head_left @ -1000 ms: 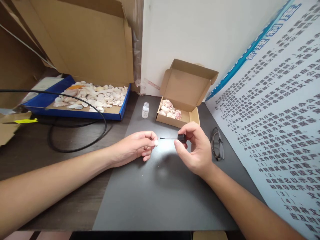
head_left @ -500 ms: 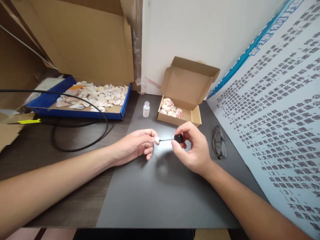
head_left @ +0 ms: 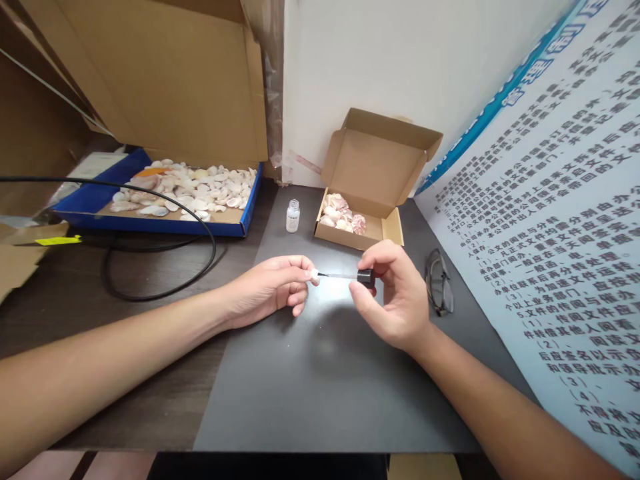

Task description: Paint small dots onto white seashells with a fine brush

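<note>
My left hand [head_left: 273,288] is closed, pinching a small white shell [head_left: 314,274] between thumb and fingertips just above the dark mat. My right hand [head_left: 395,293] is closed on the black cap of a thin brush [head_left: 365,277]. The brush's slender stem points left and its tip touches the shell. An open small clear bottle [head_left: 293,216] stands on the mat behind my hands. To its right sits a small open cardboard box [head_left: 350,237] with several pinkish shells inside.
A blue-edged tray [head_left: 240,230] with many pale shells lies at the back left under a big cardboard flap. A black cable [head_left: 200,267] loops on the wooden desk. Folded glasses [head_left: 439,283] lie right of my right hand. A printed poster [head_left: 560,233] leans along the right.
My right hand brought the brush in toward the shell, then drew back slightly to the right, with the tip still on the shell. My left hand stayed nearly still.
</note>
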Available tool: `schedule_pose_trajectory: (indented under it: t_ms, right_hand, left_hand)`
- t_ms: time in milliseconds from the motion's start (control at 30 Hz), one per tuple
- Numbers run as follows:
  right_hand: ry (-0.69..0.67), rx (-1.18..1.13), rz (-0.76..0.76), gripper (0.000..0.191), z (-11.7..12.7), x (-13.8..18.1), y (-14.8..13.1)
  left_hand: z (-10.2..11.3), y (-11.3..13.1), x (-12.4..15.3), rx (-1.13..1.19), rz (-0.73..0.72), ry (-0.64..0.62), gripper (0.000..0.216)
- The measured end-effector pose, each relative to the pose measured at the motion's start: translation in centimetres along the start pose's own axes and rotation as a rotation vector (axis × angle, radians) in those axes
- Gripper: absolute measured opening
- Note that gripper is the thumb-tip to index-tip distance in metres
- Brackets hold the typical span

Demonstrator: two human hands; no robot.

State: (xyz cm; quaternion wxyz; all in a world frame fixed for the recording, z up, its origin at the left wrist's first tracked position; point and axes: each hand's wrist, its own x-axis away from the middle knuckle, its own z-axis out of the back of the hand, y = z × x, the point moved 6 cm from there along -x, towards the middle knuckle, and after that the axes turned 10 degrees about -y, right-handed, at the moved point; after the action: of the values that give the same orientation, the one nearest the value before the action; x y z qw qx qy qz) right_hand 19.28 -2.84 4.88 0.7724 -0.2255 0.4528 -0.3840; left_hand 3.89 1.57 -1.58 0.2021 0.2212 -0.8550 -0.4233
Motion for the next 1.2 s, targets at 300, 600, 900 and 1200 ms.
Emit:
schedule_pose_trajectory:
  t_ms: [300,600,900,1200]
  right_hand:
    - [-0.014,0.013,-0.002,0.022,-0.07,-0.09,-0.05]
    - [-0.037,0.029,0.003,0.022,-0.08,-0.19,-0.04]
    - [-0.063,0.057,0.011,0.021,-0.30,-0.21,-0.33]
    - [-0.044,0.065,0.015,0.021,-0.22,-0.05,-0.41]
  left_hand:
    - [-0.03,0.03,-0.03,0.013,0.002,0.004,0.008]
    - [-0.14,0.18,0.04,0.022,0.005,0.022,0.009]
    - [-0.13,0.31,0.18,0.017,0.009,0.022,0.009]
    - [-0.11,0.14,0.05,0.016,0.014,0.009,0.008]
